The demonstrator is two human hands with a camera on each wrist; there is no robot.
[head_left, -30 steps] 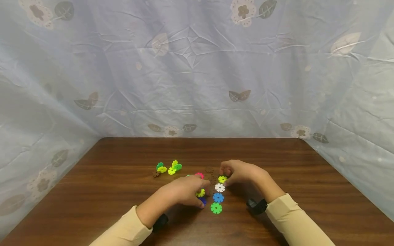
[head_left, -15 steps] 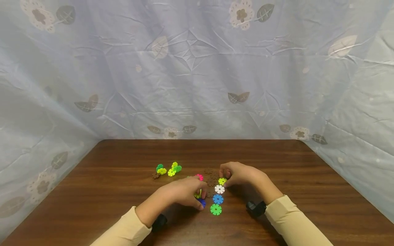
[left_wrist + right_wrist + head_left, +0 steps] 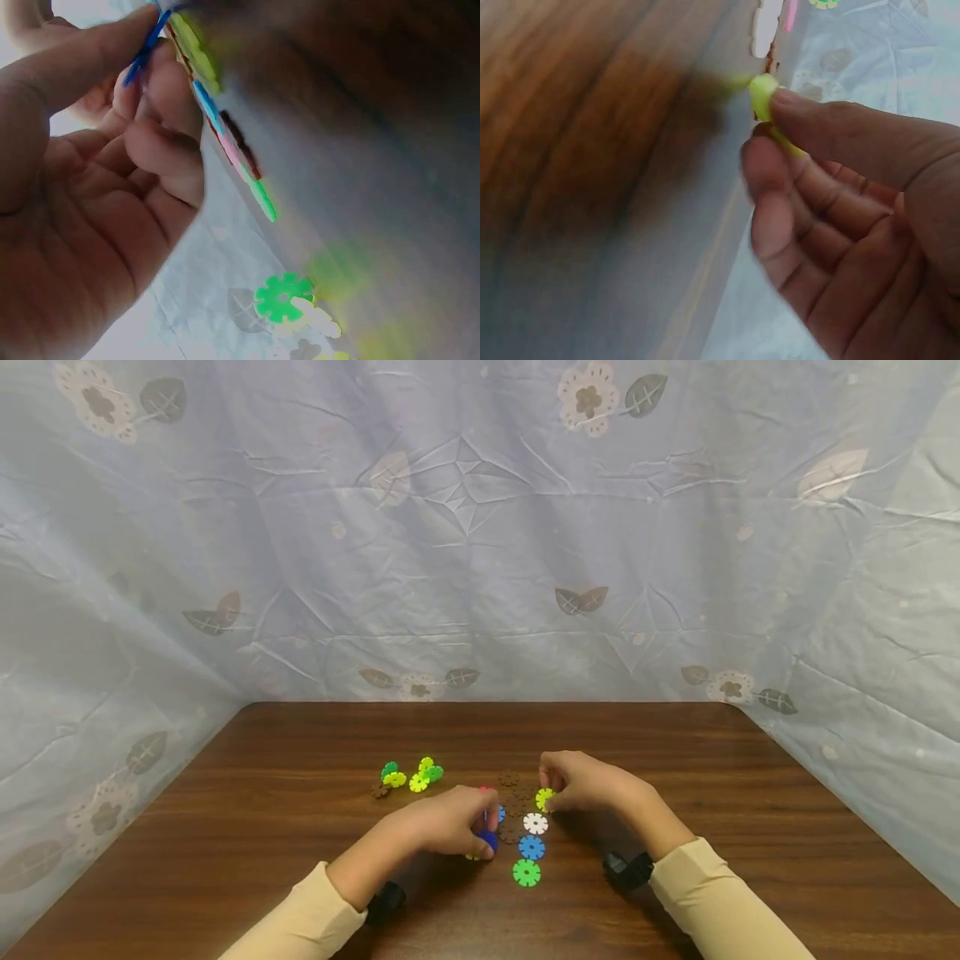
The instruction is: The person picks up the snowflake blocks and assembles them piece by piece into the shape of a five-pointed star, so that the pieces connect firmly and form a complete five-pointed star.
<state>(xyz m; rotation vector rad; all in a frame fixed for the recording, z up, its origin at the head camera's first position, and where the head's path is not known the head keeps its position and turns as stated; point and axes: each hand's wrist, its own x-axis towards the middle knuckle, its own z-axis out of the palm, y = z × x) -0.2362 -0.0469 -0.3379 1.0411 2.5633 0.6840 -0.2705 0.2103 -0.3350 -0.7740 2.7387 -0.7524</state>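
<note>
My left hand point(image 3: 450, 822) pinches a dark blue notched plastic disc point(image 3: 146, 49) between thumb and fingertips. It is tipped on edge, close over the table, with a yellow disc point(image 3: 196, 54) just beyond. In the head view my right hand point(image 3: 588, 782) holds a yellow-green notched disc point(image 3: 543, 799) by thumb and finger at the far end of a column. Toward me in that column lie a white disc point(image 3: 536, 823), a blue disc point(image 3: 532, 847) and a green disc point(image 3: 527, 872). Several brown discs point(image 3: 512, 833) lie between my hands. My left hand partly covers other colored discs.
Farther back on the left, a loose group holds green discs point(image 3: 432, 773), yellow discs point(image 3: 418, 782) and a brown disc point(image 3: 381, 790). The wooden table point(image 3: 645, 910) ends at a patterned curtain point(image 3: 480, 568) behind and at both sides.
My left hand has taken hold of the dark blue disc and tipped it up, moving slightly left. My right hand now grips the yellow-green disc, shifted a little to the right.
</note>
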